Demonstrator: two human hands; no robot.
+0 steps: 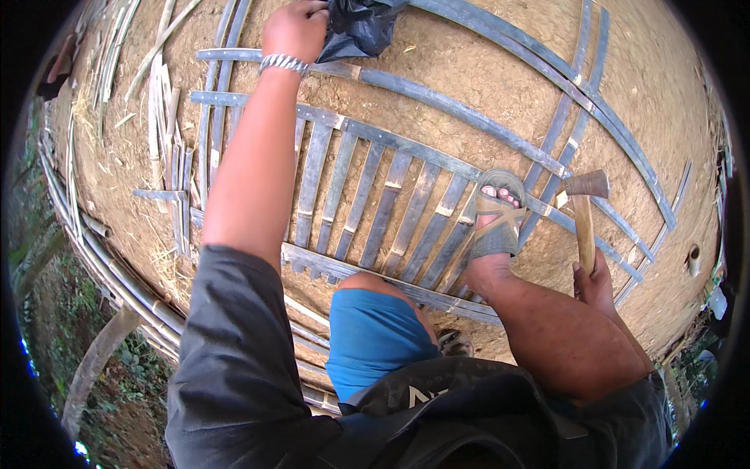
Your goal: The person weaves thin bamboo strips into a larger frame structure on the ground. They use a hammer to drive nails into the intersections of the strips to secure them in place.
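Note:
At the far end of my outstretched left arm, my left hand is closed on the edge of a crumpled black plastic bag. A silvery bracelet circles that wrist. Low on the right, my right hand grips the wooden handle of a hatchet, its metal head raised. Between my hands lies a panel of split bamboo slats, crosspieces fixed between two long strips. My sandalled foot rests on the panel's right part.
Long bamboo strips cross each other on the dirt ground beyond the panel. Loose split pieces lie at the left. A bamboo pole edge bounds the ground at lower left, with greenery beyond.

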